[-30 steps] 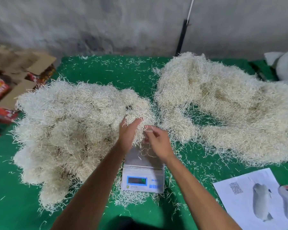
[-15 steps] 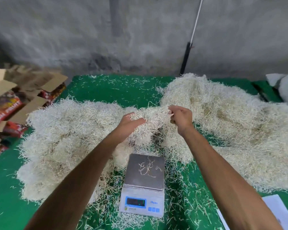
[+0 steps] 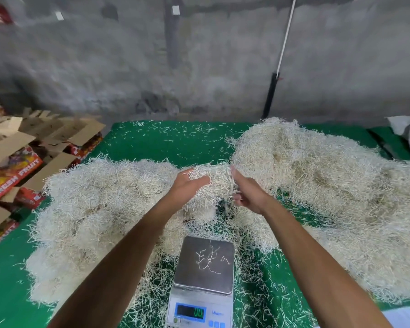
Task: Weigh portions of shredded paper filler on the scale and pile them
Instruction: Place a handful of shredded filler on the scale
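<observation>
Cream shredded-paper clump (image 3: 213, 183) sat cupped between the left hand (image 3: 187, 185) and right hand (image 3: 247, 194), fingers loosely around it, above the gap between two piles, beyond the nearly bare scale (image 3: 205, 266) on green cloth (image 3: 166, 140).

The table (image 3: 175, 143) is covered in bright green, flecked with pale strands. The filler (image 3: 92, 204) is seen as cream to straw-beige. The scale (image 3: 200, 287) is silver-grey, with a dull steel plate, a blue display surround and green digits. The boxes (image 3: 12, 171) are brown cardboard printed in red with white lettering. The wall (image 3: 199, 67) is mottled grey.
</observation>
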Demonstrator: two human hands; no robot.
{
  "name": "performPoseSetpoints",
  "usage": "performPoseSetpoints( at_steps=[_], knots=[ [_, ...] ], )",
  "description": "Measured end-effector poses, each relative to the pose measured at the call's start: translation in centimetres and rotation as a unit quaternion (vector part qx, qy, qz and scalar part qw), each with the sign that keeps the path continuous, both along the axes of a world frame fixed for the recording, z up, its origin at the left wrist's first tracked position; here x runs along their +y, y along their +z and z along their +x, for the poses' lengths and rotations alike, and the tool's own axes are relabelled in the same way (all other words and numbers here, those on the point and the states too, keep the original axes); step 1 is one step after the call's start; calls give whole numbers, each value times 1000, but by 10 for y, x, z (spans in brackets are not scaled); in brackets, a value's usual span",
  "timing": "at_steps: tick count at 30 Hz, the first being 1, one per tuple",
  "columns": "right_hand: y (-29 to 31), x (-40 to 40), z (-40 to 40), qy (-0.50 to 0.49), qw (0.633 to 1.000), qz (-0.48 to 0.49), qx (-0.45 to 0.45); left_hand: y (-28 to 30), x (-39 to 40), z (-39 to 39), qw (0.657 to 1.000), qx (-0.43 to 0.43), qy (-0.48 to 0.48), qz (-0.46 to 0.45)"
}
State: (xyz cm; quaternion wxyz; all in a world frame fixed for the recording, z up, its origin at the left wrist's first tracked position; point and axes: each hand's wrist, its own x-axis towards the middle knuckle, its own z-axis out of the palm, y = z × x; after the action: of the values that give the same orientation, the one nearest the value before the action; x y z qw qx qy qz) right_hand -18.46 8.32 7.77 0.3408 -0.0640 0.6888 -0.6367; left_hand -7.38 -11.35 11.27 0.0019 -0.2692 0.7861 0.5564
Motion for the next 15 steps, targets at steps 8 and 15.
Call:
performPoseSetpoints(
  at_steps=[8,15],
  knots=[
    [9,11,-46,-247,964,-87,-50,-1,-1,-1,1000,-23,-5,-11],
    [-1,32,-56,-399,869,-232,-180,-12,-16,4,995,9,89,49]
  ],
)
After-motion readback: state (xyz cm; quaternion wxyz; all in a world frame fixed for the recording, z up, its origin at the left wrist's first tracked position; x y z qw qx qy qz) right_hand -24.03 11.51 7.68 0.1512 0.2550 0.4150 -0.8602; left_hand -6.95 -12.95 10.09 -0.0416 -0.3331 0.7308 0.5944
